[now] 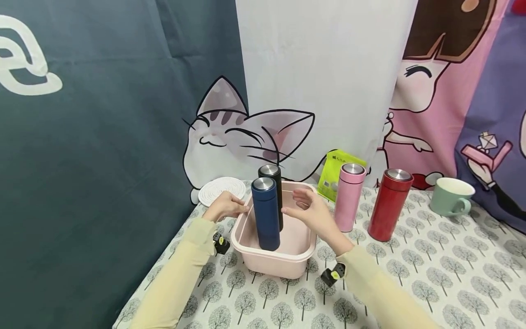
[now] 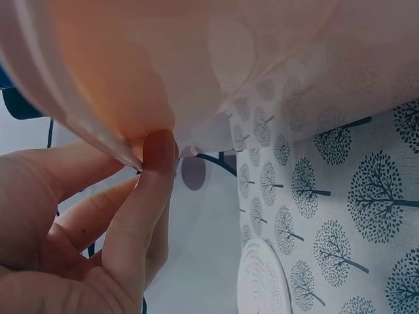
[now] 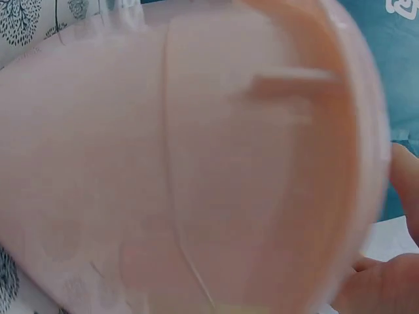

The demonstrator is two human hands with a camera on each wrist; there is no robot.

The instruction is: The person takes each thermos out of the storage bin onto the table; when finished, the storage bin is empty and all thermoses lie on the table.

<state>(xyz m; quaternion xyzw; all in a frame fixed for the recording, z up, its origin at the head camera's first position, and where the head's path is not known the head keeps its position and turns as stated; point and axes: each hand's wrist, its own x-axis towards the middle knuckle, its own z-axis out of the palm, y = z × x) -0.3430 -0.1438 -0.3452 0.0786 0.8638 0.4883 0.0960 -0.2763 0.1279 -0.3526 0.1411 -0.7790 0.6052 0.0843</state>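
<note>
A pale pink plastic basin [image 1: 274, 266] stands on the tree-patterned cloth. Inside it are a dark blue thermos bottle [image 1: 266, 217] and, just behind, a black one [image 1: 270, 171], both with steel-topped lids. My left hand [image 1: 225, 206] pinches the basin's left rim; the left wrist view shows thumb and finger meeting at that rim [image 2: 98, 140]. Over the right rim, my right hand [image 1: 313, 214] has its fingers loosely bent and spread, pointing toward the bottles with nothing between them. Only part of that hand [image 3: 386, 281] shows past the rim in the right wrist view.
To the right stand a pink thermos [image 1: 349, 198], a red thermos [image 1: 390, 205] and a green mug [image 1: 451, 196]. A bright green packet [image 1: 334, 171] leans behind the pink thermos. A white round coiled mat [image 1: 219, 188] lies back left, near the table's left edge.
</note>
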